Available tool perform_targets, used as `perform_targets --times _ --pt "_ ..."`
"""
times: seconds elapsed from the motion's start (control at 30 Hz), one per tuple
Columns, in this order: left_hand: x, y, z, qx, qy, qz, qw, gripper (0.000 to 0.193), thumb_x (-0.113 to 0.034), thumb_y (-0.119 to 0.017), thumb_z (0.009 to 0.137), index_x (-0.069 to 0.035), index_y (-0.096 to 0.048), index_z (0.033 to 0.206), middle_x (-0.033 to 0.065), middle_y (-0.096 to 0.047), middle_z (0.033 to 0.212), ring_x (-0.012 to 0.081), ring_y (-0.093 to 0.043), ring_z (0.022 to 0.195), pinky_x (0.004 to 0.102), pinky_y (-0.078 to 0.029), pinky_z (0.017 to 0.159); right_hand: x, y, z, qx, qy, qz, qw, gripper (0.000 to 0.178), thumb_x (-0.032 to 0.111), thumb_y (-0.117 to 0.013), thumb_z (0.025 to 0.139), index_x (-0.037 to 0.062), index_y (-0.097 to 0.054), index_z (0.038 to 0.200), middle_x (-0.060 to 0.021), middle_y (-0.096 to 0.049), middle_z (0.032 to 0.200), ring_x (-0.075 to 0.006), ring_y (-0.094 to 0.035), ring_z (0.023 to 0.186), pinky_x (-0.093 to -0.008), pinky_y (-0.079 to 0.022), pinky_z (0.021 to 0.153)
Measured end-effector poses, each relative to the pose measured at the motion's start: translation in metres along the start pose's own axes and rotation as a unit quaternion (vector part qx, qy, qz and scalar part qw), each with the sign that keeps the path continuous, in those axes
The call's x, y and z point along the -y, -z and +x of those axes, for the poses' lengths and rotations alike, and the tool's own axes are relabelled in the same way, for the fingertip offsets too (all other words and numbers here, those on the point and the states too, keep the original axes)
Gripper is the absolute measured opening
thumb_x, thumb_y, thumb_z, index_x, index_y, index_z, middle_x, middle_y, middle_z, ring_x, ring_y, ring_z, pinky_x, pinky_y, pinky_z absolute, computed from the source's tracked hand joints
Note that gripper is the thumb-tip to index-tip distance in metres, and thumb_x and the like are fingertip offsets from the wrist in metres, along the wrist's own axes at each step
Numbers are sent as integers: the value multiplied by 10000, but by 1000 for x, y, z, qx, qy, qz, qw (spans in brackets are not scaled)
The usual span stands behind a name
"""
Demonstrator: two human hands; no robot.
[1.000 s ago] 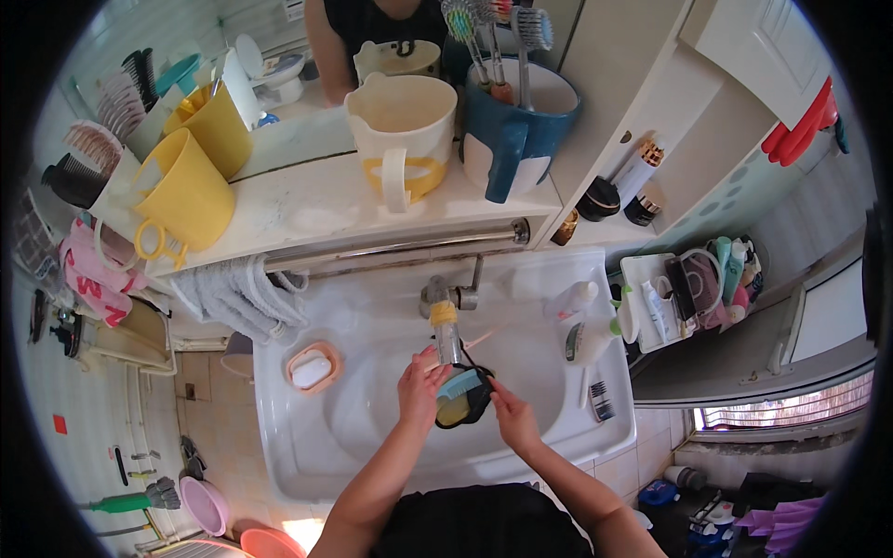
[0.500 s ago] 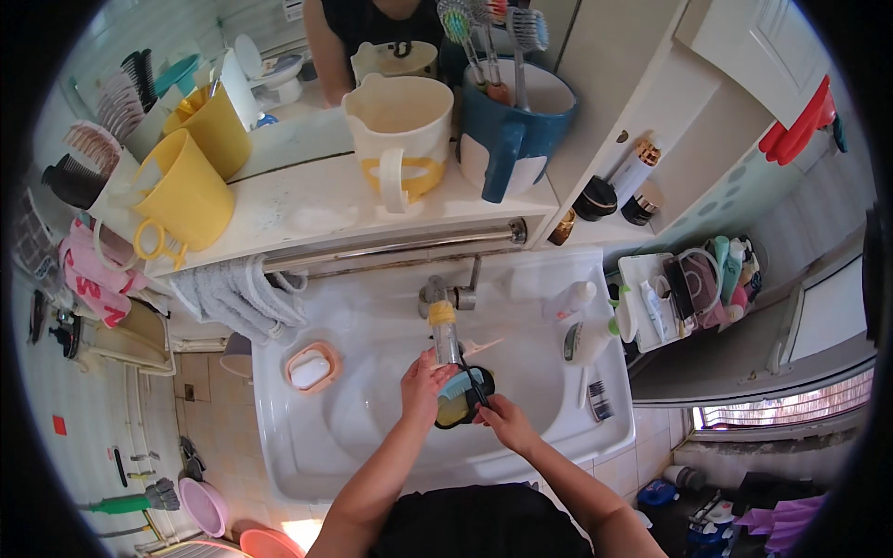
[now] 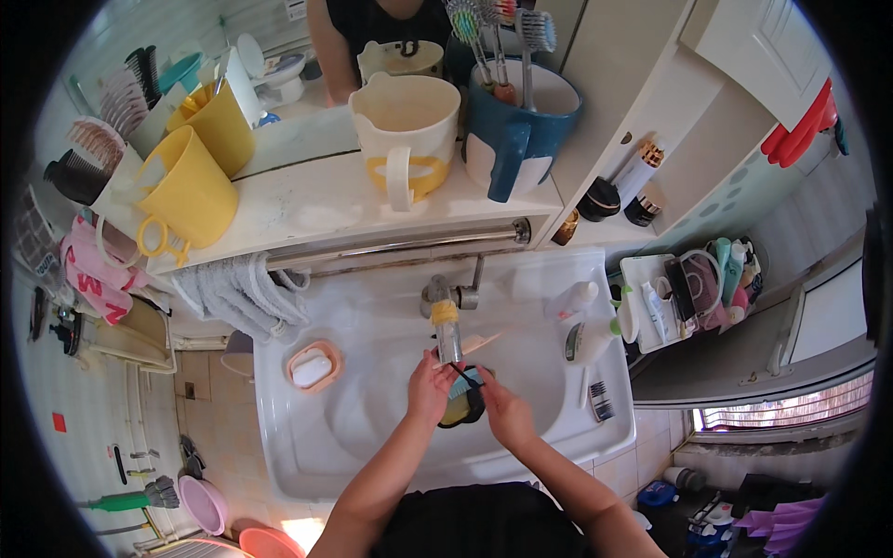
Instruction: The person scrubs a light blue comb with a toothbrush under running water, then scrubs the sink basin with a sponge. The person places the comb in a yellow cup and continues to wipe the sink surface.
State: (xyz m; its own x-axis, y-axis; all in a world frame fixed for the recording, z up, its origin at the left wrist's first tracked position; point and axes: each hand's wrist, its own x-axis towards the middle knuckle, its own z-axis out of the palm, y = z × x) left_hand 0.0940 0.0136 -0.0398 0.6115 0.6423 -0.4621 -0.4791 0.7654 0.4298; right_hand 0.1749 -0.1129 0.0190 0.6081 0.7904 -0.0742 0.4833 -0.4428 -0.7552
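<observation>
Over the white washbasin point(image 3: 372, 456), both hands are together under the tap point(image 3: 445, 321), whose spout has a yellow band and a clear sleeve. My right hand point(image 3: 508, 414) is closed on a thin black stick-like thing point(image 3: 465, 375), its exact kind too small to tell. Its upper end meets the closed fingers of my left hand point(image 3: 428, 389), just below the spout. Beneath them in the basin lies a dark-rimmed dish point(image 3: 456, 411), yellowish inside, with a light blue comb point(image 3: 465, 381) at it, partly hidden by the hands. A pale pink comb-like thing point(image 3: 479, 341) lies behind the spout.
A pink soap dish point(image 3: 314, 365) sits on the basin's left; pump bottles point(image 3: 591, 342) and a small black comb point(image 3: 600, 400) are on its right. Above, a shelf point(image 3: 316, 209) bears mugs with toothbrushes and combs. A grey towel point(image 3: 237, 293) hangs at the left.
My right hand has moved up and closer to my left hand. The black thing has swung to a flatter slant under the spout. The dish shows less of its dark rim.
</observation>
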Motion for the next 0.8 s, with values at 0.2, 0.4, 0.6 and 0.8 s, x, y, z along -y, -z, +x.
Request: perform_targets --times 0.2,0.4,0.6,0.8 --pt "3 2 8 15 8 -14 1000 410 -294 -328 966 25 -426 1204 165 -514 1185 285 -545 1019 391 -425 956 -5 -2 -3 82 -7 54 995 391 148 -519 886 184 -484 1274 -180 -609 784 -353 -583 676 -351 -472 617" --pt "2 3 10 22 40 -13 999 438 -299 -307 966 18 -419 1247 157 -489 1254 277 -515 1079 381 -400 986 -20 -20 -4 53 -28 130 990 359 150 -503 906 180 -503 1264 -179 -575 695 -129 -547 609 -298 -459 610" --pt "1 -4 10 -4 20 -65 998 393 -312 -361 962 46 -444 1100 184 -536 1114 320 -531 1052 427 -412 969 -4 -15 -15 86 -71 72 991 343 218 -499 902 237 -512 1244 -247 -582 737 -334 -551 656 -384 -467 592" --pt "0 -5 9 -2 16 -57 998 468 -315 -300 973 52 -354 1258 187 -478 1248 303 -485 1129 394 -395 999 2 -20 -10 74 -74 125 987 343 193 -507 905 161 -514 1246 -215 -562 688 -206 -496 555 -308 -448 597"
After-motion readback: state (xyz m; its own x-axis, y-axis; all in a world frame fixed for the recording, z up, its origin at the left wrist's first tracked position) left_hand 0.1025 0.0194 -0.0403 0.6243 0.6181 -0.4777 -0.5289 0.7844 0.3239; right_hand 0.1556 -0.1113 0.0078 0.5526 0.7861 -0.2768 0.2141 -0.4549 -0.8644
